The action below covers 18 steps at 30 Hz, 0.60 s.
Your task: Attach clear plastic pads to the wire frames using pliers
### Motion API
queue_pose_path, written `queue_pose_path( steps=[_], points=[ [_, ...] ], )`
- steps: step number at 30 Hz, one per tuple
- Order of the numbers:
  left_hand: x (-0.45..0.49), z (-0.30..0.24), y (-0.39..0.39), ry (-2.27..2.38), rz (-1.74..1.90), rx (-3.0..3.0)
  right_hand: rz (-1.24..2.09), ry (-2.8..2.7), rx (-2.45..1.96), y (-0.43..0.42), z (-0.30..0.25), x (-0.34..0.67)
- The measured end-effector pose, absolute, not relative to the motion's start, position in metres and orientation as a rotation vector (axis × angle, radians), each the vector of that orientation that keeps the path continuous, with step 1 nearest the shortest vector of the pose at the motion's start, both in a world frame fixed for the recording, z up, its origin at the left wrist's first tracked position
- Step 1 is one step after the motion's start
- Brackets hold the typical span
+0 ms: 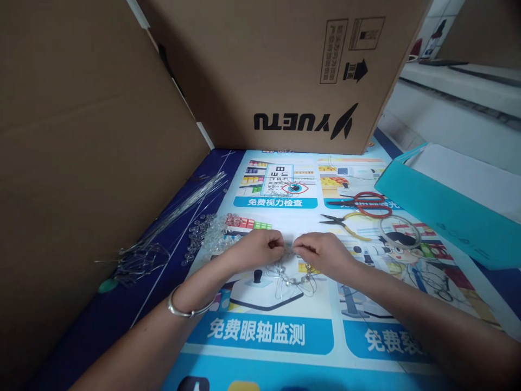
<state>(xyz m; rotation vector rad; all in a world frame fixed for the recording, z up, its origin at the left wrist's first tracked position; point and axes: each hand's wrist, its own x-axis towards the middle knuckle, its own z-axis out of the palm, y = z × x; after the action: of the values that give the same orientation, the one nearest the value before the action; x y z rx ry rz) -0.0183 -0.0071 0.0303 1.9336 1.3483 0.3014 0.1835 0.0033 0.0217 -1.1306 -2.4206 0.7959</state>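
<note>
My left hand [260, 248] and my right hand [324, 253] face each other just above the printed table cover, fingertips pinched close together. Between them a ring of clear beads on thin wire [293, 281] hangs down, with fine wire loops sticking out of it. Each hand is closed on one side of this beaded wire; the exact spot under the fingertips is hidden. A loose heap of clear beads [203, 233] lies left of my left hand. Yellow-handled pliers [345, 222] and red-handled scissors [366, 204] lie beyond my right hand.
A bundle of straight wires [187, 209] and a tangle of bent wire pieces [140, 262] lie at left. A wire coil [401, 232] rests near the pliers. At right stands a teal box [451, 203]. Cardboard walls [285, 70] close off the back and left.
</note>
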Motion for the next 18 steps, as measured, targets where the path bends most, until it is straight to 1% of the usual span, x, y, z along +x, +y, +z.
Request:
queue_pose_path(
  steps=[4, 9, 18],
  points=[
    [-0.015, 0.026, -0.008, 1.402, 0.369, 1.942, 0.772, -2.378, -1.084, 0.003, 0.015, 0.18],
    [-0.012, 0.023, -0.009, 1.397, 0.4, 1.778, 0.749, -2.308, -1.055, 0.003, 0.006, 0.178],
    [-0.011, 0.021, -0.012, 1.428, 0.427, 1.739, 0.601, -2.333, -1.072, 0.002, 0.0, 0.176]
  ],
)
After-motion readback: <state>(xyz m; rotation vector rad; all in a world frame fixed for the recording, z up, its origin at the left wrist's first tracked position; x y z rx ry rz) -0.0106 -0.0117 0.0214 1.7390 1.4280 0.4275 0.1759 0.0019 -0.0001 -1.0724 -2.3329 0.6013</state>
